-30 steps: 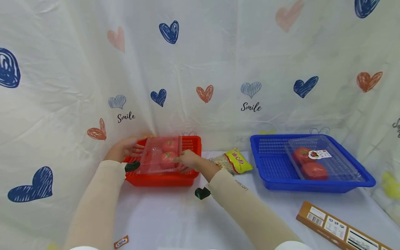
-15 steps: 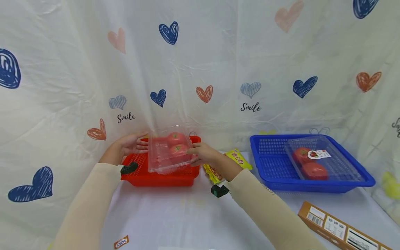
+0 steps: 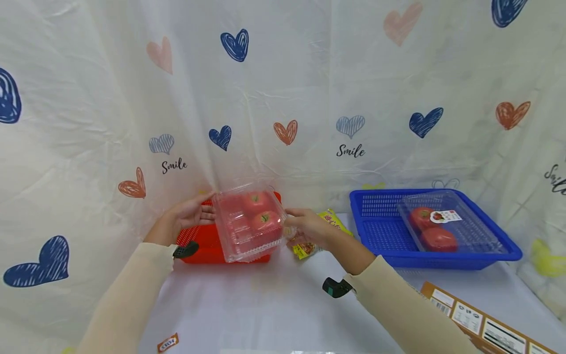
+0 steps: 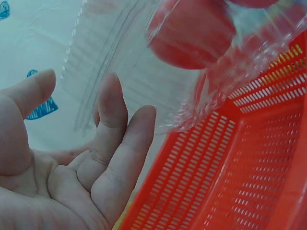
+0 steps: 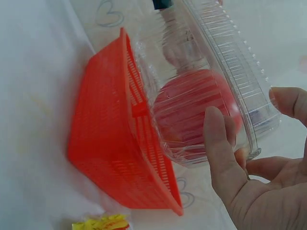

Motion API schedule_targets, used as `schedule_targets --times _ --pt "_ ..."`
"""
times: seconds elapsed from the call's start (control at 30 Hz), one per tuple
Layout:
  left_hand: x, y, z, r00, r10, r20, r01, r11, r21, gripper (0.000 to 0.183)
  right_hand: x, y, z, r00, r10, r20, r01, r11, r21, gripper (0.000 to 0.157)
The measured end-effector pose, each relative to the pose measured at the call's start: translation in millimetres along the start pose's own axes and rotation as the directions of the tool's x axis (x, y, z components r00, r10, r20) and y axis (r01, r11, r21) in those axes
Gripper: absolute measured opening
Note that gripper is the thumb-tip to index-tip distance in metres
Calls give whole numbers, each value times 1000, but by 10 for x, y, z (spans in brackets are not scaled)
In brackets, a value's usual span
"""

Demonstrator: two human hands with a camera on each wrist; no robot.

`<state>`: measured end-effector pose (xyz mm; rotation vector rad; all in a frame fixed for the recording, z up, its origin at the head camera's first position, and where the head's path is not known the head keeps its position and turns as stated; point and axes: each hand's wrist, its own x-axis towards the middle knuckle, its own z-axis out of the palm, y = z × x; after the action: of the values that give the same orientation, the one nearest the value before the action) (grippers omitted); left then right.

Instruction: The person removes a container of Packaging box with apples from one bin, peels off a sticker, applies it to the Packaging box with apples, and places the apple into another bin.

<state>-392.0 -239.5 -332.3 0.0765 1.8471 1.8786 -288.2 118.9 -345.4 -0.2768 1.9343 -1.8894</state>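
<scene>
A clear plastic clamshell box (image 3: 231,231) with two red tomatoes (image 3: 266,221) on its right side is held tilted above the red basket (image 3: 199,245). My right hand (image 3: 311,227) grips its right edge. In the right wrist view, the thumb and fingers of the right hand (image 5: 268,187) pinch the box (image 5: 240,57) around its rim. At the box's left side is my left hand (image 3: 191,212), its fingers extended. The left wrist view shows the left hand (image 4: 86,163) with loosely straight fingers by the box wall (image 4: 105,48); whether they bear weight, I cannot tell.
A blue basket (image 3: 376,260) on the right holds another clear box with two tomatoes. Yellow-marked food packets (image 3: 329,216) lie behind my right hand. Nearer are a long brown carton (image 3: 468,317) and a small orange wrapper (image 3: 168,342). A heart-print curtain hangs behind.
The tomato box has risen out of the red basket, moving right and toward me while tilting. My right hand has moved right with it; the left hand stays near its left edge.
</scene>
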Motion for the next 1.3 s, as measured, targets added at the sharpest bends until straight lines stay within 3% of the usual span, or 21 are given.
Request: schedule_targets --times 0.17,0.37,0.53,0.9,0.97,1.07,1.3 --pt "-64 -74 77 1000 12 13 -11 999 -34 35 -183 67 -42 999 -23 23 23 1000 1 62" --pt "-165 -174 187 995 47 83 -49 999 20 33 -407 100 -102 996 -42 81 44 999 -30 65" --pt "-256 -261 291 992 60 112 -63 998 27 33 -583 124 -162 996 -51 79 56 996 -63 63" --pt "-430 -475 453 960 64 274 -71 997 16 31 -894 260 -303 997 -71 23 74 989 -131 80" --pt "-449 -514 486 947 75 312 -80 997 4 30 -941 309 -327 996 -84 6 84 986 -142 80" --pt "-479 -571 542 916 96 390 -101 995 -7 29 -1009 379 -367 994 -107 7 107 985 -132 78" --pt "-527 -710 682 786 119 607 -129 991 -27 28 -1194 542 -508 982 -166 89 175 980 -96 76"
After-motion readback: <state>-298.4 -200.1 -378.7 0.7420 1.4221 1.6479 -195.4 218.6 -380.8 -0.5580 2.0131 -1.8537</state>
